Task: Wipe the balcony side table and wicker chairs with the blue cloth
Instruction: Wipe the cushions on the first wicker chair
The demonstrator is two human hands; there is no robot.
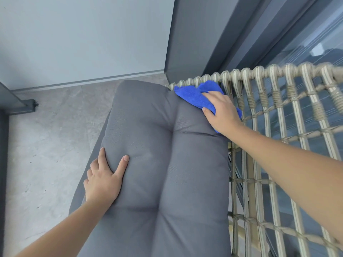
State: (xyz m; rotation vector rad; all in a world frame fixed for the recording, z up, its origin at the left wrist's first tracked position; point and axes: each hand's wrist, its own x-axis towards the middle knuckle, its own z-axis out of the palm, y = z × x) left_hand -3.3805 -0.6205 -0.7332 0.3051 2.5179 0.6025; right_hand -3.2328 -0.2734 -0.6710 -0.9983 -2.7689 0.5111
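Note:
A wicker chair [278, 112] with a beige woven frame fills the right side, and a thick grey cushion [167, 145] leans against it in the middle. My right hand [220, 110] presses the blue cloth [194, 95] against the cushion's upper right corner, just below the chair's woven top rail. My left hand [104, 177] lies flat with fingers spread on the cushion's left edge, holding nothing. Part of the cloth is hidden under my right hand. The side table is out of view.
Pale stone floor tiles [46, 145] lie to the left. A light grey wall [83, 38] stands behind, and a dark metal frame with a foot [31, 106] sits at the far left. A dark door frame and glass [278, 34] rise behind the chair.

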